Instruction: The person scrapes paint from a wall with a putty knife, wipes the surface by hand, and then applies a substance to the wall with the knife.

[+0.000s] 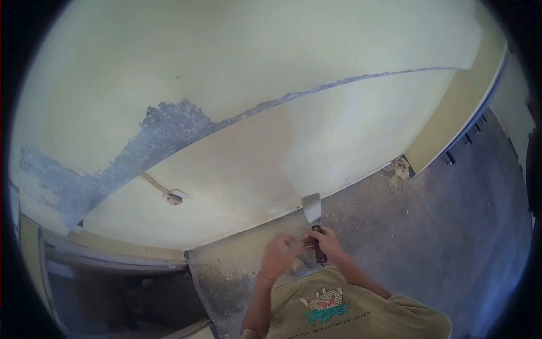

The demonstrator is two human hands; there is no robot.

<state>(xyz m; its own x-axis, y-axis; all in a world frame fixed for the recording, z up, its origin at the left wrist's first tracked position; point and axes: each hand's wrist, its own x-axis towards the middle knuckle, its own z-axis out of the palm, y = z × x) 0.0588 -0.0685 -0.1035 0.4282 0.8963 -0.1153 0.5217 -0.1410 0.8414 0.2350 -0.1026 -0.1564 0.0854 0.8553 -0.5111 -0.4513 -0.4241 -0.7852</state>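
Observation:
My right hand (328, 242) grips the dark brown handle of a wide putty knife (312, 207) in front of my body. Its metal blade points up toward the foot of the wall. Close beside the handle on the left is my left hand (279, 255), its fingers smeared by motion. Ahead stands a pale wall (248, 164), with a rough grey scraped band (164, 127) that runs along it and widens on the left.
A small electrical box (174, 198) with a strip above it sits low on the wall. At left is a dark doorway opening (130, 294). Debris (402, 168) lies by the wall's right corner. Crumbs dot the concrete floor (389, 237). Several short dark pieces (467, 139) stand along the right wall.

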